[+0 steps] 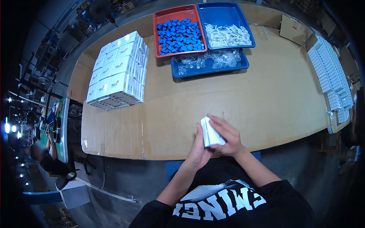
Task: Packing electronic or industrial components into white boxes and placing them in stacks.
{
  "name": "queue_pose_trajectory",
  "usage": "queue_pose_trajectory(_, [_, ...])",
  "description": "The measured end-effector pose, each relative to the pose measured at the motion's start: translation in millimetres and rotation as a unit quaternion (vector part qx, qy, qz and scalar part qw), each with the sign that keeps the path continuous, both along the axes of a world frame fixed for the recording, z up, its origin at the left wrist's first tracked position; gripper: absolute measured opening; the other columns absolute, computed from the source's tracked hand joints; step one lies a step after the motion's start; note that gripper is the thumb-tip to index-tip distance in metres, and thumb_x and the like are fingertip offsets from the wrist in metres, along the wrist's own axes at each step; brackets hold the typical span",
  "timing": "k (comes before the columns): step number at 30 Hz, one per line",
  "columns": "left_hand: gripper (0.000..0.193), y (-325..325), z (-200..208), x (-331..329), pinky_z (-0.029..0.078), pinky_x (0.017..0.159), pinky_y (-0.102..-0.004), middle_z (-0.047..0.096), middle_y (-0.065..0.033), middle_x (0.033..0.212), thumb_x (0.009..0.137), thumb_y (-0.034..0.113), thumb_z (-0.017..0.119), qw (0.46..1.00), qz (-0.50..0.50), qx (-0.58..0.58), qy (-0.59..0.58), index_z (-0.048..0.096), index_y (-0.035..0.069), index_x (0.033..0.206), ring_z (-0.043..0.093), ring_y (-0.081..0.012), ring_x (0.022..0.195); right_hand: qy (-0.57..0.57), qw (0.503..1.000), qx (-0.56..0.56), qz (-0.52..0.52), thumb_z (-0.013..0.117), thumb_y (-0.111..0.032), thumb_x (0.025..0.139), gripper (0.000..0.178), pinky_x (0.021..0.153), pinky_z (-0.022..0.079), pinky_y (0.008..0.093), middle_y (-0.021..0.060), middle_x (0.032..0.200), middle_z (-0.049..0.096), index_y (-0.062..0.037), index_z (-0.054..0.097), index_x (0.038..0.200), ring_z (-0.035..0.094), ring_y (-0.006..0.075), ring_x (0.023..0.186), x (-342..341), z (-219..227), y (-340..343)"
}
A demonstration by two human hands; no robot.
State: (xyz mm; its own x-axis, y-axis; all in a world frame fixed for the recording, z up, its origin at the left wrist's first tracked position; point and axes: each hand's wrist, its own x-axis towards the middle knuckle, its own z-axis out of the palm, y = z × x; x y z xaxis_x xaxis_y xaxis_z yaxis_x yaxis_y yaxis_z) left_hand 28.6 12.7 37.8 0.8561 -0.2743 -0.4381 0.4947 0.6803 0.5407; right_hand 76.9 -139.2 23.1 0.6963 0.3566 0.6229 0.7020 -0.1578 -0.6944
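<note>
A small white carton (211, 133) is held between my two hands near the front edge of the cardboard-covered table. My left hand (199, 149) grips it from the left side and below, its thumb up along the side. My right hand (228, 136) wraps over the right side, fingers stretched along the top. A dark line runs down the carton's face, perhaps a gap or flap edge; I cannot tell. Parts of the carton are hidden under my fingers and palms.
A block of stacked white boxes (114, 72) stands at left. At the back are a red tray (156, 34) of blue pieces, a blue tray (224, 12) of white sticks and a lower blue tray (213, 71) of clear bags. More white boxes (330, 72) line the right; a person (53, 157) sits far left.
</note>
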Motion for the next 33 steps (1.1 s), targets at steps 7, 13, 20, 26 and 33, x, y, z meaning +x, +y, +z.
queue_pose_trajectory(7, [0.061,-9.9,-34.9,-2.0,0.039,0.115,-0.0357,0.051,-0.0119,0.148,0.113,0.036,0.046,0.925,0.03,0.305,-0.223,0.03,0.0,0.159,0.051,-0.0195,0.136,0.284,0.949,0.133,0.023,0.041,-0.046,0.112,0.063,0.122,0.034,0.043,0.0224,0.156,0.051,0.0056,0.056,0.146,0.046,0.0348,0.147,-4.2,1.2,10.9])
queue_pose_trajectory(13, [0.067,0.7,-31.0,5.7,0.046,0.11,-0.0402,0.055,-0.0105,0.143,0.114,0.055,0.029,0.957,0.166,0.214,-0.105,0.036,0.004,0.156,0.056,-0.0218,0.13,0.225,0.972,0.0,0.069,0.067,-0.015,0.096,0.058,0.12,0.039,0.0424,0.0231,0.158,0.047,-0.0006,0.053,0.15,0.05,0.0371,0.145,-10.1,15.7,2.1])
queue_pose_trajectory(20, [0.069,0.1,-54.9,2.6,0.045,0.111,-0.0385,0.054,-0.013,0.141,0.113,0.058,0.031,0.963,0.102,0.238,-0.07,0.035,0.004,0.155,0.055,-0.0216,0.13,0.099,0.991,-0.078,0.038,0.072,-0.011,0.092,0.057,0.103,0.055,0.0411,0.0241,0.146,0.059,0.0011,0.057,0.146,0.065,0.0376,0.127,-9.8,-10.5,2.1])
queue_pose_trajectory(26, [0.06,-6.7,-43.6,1.7,0.043,0.104,-0.0337,0.055,-0.0148,0.132,0.115,0.047,0.032,0.951,0.127,0.275,-0.052,0.039,-0.002,0.15,0.054,-0.0206,0.12,0.012,0.994,-0.108,0.001,0.069,-0.01,0.095,0.052,0.082,0.063,0.0394,0.0263,0.13,0.069,0.0062,0.057,0.142,0.075,0.0376,0.101,-13.6,-20.9,5.4])
queue_pose_trajectory(33, [0.059,-3.5,-38.7,0.0,0.046,0.099,-0.0339,0.059,-0.0101,0.119,0.112,0.052,0.038,0.954,0.133,0.265,-0.033,0.049,0.001,0.139,0.056,-0.0174,0.111,-0.023,0.992,-0.126,-0.013,0.067,-0.009,0.095,0.05,0.073,0.064,0.0391,0.026,0.123,0.072,0.0083,0.058,0.141,0.077,0.0353,0.09,-16.6,-25.3,8.6])
